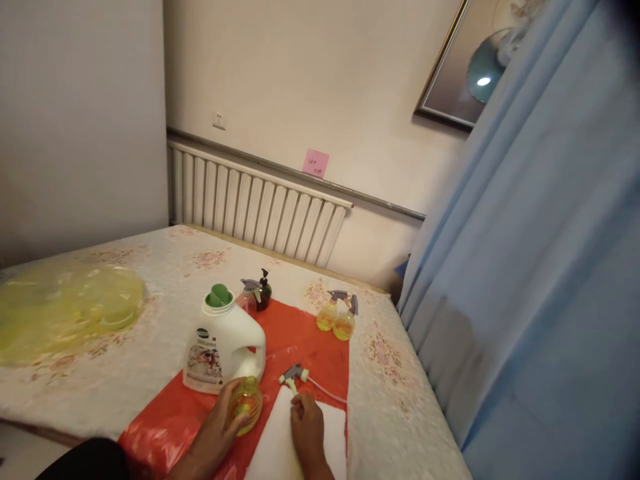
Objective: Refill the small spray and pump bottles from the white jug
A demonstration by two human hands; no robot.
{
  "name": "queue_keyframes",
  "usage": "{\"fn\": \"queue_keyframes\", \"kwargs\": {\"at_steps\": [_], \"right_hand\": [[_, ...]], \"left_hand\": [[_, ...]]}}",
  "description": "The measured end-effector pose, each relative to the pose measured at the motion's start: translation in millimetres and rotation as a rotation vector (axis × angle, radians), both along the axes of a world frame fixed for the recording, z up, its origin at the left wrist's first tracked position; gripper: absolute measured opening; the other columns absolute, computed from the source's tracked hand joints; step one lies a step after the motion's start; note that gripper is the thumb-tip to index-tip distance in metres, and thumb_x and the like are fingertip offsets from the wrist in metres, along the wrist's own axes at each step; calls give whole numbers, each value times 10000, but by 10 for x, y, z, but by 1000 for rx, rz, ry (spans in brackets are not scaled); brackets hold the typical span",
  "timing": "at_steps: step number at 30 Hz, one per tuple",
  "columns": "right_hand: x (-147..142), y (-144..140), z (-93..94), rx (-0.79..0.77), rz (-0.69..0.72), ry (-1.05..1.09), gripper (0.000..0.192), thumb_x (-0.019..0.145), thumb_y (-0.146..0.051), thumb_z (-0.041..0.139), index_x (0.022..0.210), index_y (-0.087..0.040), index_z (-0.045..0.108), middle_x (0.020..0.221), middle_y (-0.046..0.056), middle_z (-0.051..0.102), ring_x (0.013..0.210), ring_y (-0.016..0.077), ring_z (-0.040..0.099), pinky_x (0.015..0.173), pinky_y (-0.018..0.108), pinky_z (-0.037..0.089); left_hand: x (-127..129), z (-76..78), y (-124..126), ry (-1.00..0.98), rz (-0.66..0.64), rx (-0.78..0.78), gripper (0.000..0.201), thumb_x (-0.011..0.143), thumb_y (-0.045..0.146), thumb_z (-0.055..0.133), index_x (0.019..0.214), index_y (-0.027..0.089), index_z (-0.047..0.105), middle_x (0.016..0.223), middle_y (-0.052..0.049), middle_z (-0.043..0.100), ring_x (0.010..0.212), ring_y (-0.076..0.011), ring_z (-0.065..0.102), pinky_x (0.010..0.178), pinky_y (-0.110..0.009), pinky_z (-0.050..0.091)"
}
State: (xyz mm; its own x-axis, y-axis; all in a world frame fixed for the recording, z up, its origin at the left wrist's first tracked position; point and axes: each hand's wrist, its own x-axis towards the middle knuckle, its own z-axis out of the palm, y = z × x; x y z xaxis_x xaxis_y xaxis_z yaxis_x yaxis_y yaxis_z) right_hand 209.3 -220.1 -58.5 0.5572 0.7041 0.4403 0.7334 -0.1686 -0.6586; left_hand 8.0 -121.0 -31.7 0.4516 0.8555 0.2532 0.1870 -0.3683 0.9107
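Yellow and see-through, a bottle (249,404) is gripped in the left hand (225,419) beside a white jug (235,333), the right hand (307,423) curled at a loose spray head (295,372) (hold unclear) — seemingly a parts-handling step, the next move calling for steadiness.

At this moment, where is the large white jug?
In the head view, the white jug stands left of centre, just beyond the left hand and the yellow bottle it holds.

Left grip (224,412) is curled; right grip (307,419) is pinched.
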Motion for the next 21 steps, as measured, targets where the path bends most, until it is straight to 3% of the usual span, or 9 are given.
{"fn": "queue_keyframes", "kwargs": {"at_steps": [4,9,12,17,21], "right_hand": [[246,120,147,-22,-46,33,191,790,-125,447,700,-200,598,617,-14,651,557,160,606,543,221,421],[468,306,313,-92,-50,-54,111,758,-170,556,795,-198,656,760,26,681,684,188,621,625,251,417],[462,411,320,-152,-18,-111,176,690,-153,633,847,-207,689,825,40,688,686,192,619,618,256,400],[395,501,319,-201,0,-131,92,735,-136,626,754,-192,695,723,49,674,574,171,581,569,257,365],[395,473,509,-167,13,-100,168,756,-94,558,722,-195,689,689,39,659,555,165,559,560,260,346]], "left_hand": [[0,-3,5,17,-6,-28,480,817,320,539,1279,230,447,1320,-111,604,1244,-296,562,1081,-505,434],[-9,18,-1,-3,-25,-38,500,814,324,548,1293,222,445,1336,-119,593,1261,-302,552,1087,-511,429],[-16,12,-10,4,-17,-42,504,810,302,545,1297,208,454,1343,-123,589,1266,-302,547,1092,-509,421],[-24,26,-23,-7,-4,-25,513,794,297,561,1291,203,481,1340,-110,599,1281,-289,543,1098,-471,427],[-29,56,-26,-23,-8,-40,511,783,275,569,1283,203,486,1332,-113,606,1273,-283,552,1097,-465,431]]}}
